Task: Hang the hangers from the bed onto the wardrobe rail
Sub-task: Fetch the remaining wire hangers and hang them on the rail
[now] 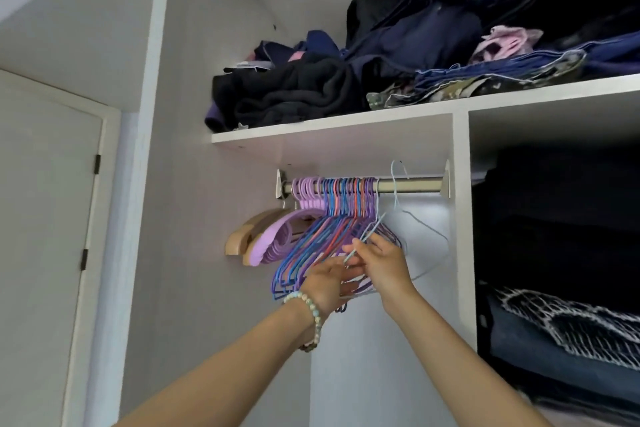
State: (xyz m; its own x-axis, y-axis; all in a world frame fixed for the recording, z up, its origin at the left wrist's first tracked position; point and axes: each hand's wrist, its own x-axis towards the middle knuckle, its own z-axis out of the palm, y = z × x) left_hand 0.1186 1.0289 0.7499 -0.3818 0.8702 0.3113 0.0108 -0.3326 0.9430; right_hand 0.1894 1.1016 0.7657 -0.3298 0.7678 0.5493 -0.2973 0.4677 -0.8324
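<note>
A metal wardrobe rail runs under the white shelf. Several thin purple, blue and red hangers crowd its left half, with thick lilac hangers and a wooden hanger at the far left. One pale blue wire hanger hangs alone further right on the rail. My left hand, with a bead bracelet on the wrist, and my right hand meet below the bunch. Both pinch a thin pale hanger that sticks up between the fingers.
The white shelf above carries heaps of dark clothes. A white partition bounds the rail on the right, with folded dark garments beyond it. A closed door stands at the left.
</note>
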